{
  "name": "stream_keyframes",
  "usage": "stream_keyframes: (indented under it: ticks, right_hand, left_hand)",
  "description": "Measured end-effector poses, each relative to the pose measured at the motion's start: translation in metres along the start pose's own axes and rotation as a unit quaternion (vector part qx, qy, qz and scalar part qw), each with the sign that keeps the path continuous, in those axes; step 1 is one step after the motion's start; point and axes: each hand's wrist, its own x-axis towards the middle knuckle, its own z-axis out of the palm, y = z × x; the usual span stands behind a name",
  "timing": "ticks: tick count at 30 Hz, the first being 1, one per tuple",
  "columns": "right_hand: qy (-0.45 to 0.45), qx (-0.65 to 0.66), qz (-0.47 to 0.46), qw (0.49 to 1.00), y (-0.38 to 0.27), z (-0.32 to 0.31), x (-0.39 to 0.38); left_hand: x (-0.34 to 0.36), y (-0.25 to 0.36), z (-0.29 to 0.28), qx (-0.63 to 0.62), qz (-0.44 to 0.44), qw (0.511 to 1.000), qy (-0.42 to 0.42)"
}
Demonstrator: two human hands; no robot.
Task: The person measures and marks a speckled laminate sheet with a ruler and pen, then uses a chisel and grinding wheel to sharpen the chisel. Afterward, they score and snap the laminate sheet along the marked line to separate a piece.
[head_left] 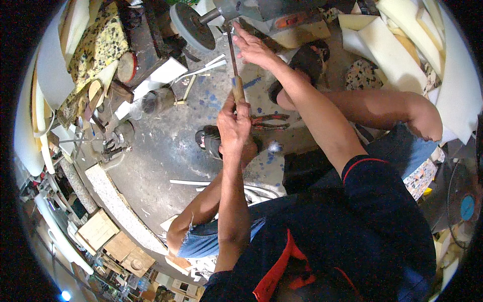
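My left hand (234, 127) is closed around the wooden handle (238, 90) of a long, narrow blade (232, 56), which points away from me. Beside the blade's far end, my right hand (254, 51) has its fingers stretched out; whether they touch the metal I cannot tell. Just left of that end is a grey grinding wheel (191, 29) on the shaft of a bench motor (246, 9). The wheel and the blade appear close, but contact between them cannot be made out.
Red-handled pliers (271, 121) lie on the concrete floor (151, 166) between my feet. Pale foam offcuts (392, 55) are heaped at the right, with speckled foam (95, 50) at the far left. A dark metal can (157, 99) stands left of the blade. White strips (191, 182) lie nearer me.
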Motion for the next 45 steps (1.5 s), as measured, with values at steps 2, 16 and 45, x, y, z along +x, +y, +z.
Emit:
stream_keyframes:
  ticks: [2,16,45]
  right_hand:
    - [0.0,0.01,-0.021,1.0,-0.002,0.006,0.006]
    - [-0.077,0.041,-0.005,0.996,-0.014,0.025,0.038]
    - [-0.121,0.048,-0.012,0.991,-0.022,0.027,0.008]
  left_hand:
    - [0.014,0.004,-0.002,-0.05,-0.023,0.998,-0.01]
    - [0.068,0.003,-0.014,-0.045,-0.001,0.999,0.011]
    - [0.006,0.002,-0.016,-0.115,-0.04,0.992,0.015]
